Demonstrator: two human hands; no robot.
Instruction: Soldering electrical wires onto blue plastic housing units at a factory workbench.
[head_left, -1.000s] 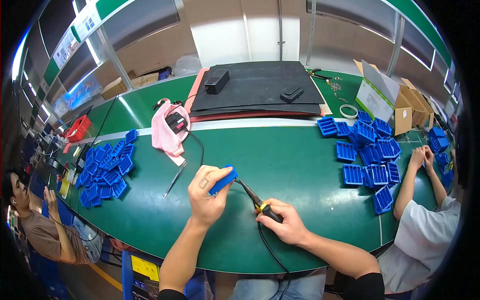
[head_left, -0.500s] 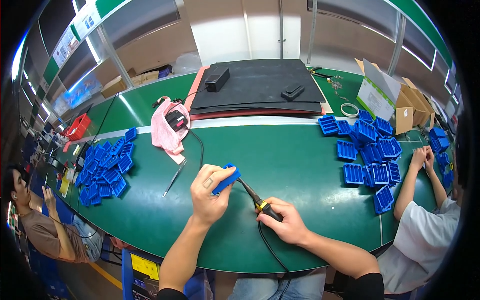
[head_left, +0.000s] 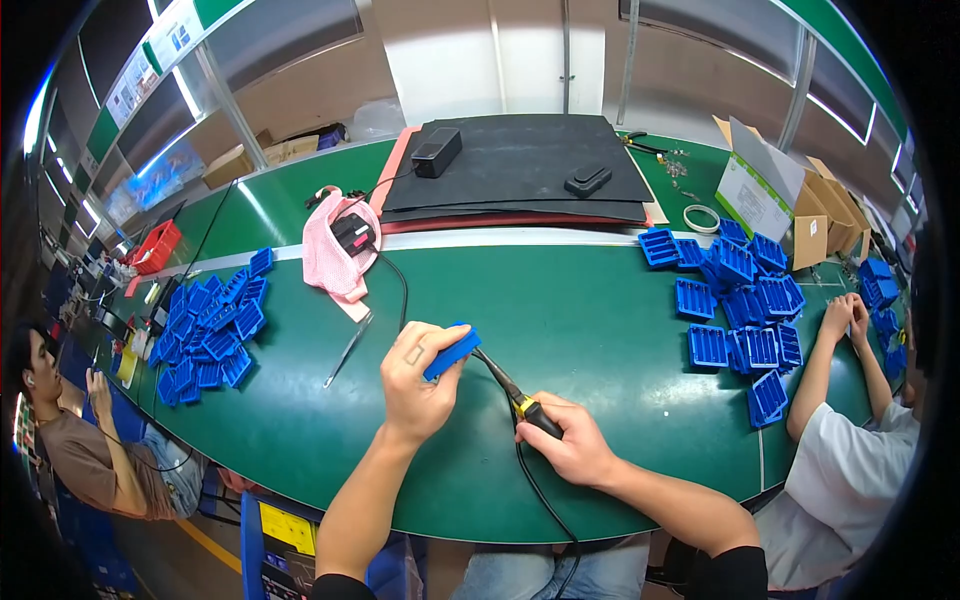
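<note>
My left hand [head_left: 415, 385] is closed around a small blue plastic tray [head_left: 452, 354], held tilted above the green table with one edge toward the right. In my right hand [head_left: 570, 440] are long-nose pliers [head_left: 503, 378] with black and yellow handles. Their tapered metal nose points up and left and reaches the tray's right edge. Whether the tips grip anything there is too small to tell. A black cable [head_left: 535, 495] runs beside the pliers and down over the table's front edge. Metal tweezers [head_left: 348, 350] lie left of my left hand.
Blue trays are heaped at left [head_left: 210, 330] and right [head_left: 745, 300]. A pink pouch [head_left: 335, 245] holds a black device. Black sheets [head_left: 510, 150] are stacked at the back, with a black box [head_left: 437, 152] on them. People sit at both sides; one person's hands [head_left: 848, 315] are near the right heap.
My left hand and the tray have shifted slightly upward. The pliers' nose has moved a little with the tray, and my grip on both stays the same.
</note>
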